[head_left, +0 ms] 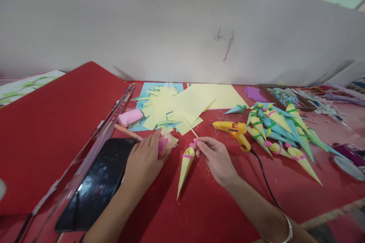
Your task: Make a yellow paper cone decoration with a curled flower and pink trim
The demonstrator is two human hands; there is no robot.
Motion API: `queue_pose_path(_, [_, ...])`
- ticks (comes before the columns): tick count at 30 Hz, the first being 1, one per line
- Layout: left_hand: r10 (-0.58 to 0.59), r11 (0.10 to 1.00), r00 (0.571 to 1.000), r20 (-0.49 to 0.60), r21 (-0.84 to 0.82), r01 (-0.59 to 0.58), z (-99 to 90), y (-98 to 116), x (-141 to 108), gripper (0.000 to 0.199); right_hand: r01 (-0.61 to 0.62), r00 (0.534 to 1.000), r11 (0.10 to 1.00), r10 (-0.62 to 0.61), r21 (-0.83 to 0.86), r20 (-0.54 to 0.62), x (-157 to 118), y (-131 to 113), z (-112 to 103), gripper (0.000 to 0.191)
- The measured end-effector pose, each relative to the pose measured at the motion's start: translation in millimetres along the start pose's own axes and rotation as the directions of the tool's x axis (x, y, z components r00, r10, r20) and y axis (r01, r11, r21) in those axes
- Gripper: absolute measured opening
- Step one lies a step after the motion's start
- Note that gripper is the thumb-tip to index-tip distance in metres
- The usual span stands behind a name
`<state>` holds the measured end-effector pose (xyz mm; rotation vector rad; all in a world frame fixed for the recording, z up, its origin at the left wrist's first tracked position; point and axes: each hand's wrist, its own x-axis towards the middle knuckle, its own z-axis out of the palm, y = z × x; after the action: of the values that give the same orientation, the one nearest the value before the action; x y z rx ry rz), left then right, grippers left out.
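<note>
Phone (98, 182), left grip (146, 155) holding packet (169, 141), right grip (215, 157) pinching stick (189, 126), cone (185, 167) beside (table edge (333, 213) well apart)

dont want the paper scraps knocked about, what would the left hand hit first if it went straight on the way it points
Beyond the pink lump at its fingers, the left hand would probably meet the loose pile of pale yellow paper pieces, though depth is hard to judge.

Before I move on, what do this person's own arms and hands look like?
The left hand and right hand are ungloved, the forearms mostly bare. A slim, shiny, silvery bangle circles the right forearm; a dark sliver by the left is too small to identify.
</note>
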<state>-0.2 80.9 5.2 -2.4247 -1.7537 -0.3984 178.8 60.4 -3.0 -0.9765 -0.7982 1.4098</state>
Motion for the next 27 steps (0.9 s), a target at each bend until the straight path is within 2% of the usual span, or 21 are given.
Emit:
queue_pose_path(3, [0.044,0.998,0.992,-0.121,0.059,-0.037,4.6,0,-2,0.045,0.001,1.0,1.0,-0.001,-0.014,0.0,-1,-1,0,0.009])
queue_pose_path(6, [0.083,0.996,0.983,-0.164,-0.024,-0.088,3.1,8,-4,0.041,0.014,1.0,1.0,-0.014,-0.017,0.006,0,-2,0,0.01])
queue_pose_path(9, [0.132,0.973,0.986,-0.1,-0.176,-0.148,0.5,18,-6,0.033,0.026,1.0,0.999,-0.026,-0.029,0.014,0,-2,0,0.01])
queue_pose_path(13, [0.184,0.93,0.982,0.036,-0.328,-0.162,-0.1,30,-9,0.033,0.011,1.0,0.999,-0.01,-0.052,0.016,0,-1,0,0.009])
queue_pose_path(18, [0.194,0.913,0.975,0.106,-0.383,-0.14,0.4,38,-11,0.04,0.035,0.999,0.998,-0.035,-0.042,0.004,0,-2,1,0.019])
queue_pose_path(23, [0.167,0.909,0.972,0.167,-0.409,-0.086,2.2,41,-11,0.031,0.016,1.0,0.999,-0.017,-0.042,-0.022,0,-2,1,0.01])
queue_pose_path(27, [0.149,0.886,0.961,0.232,-0.464,-0.026,3.5,40,-10,0.022,-0.006,0.999,0.999,0.004,-0.051,-0.041,0,-1,1,0.016])
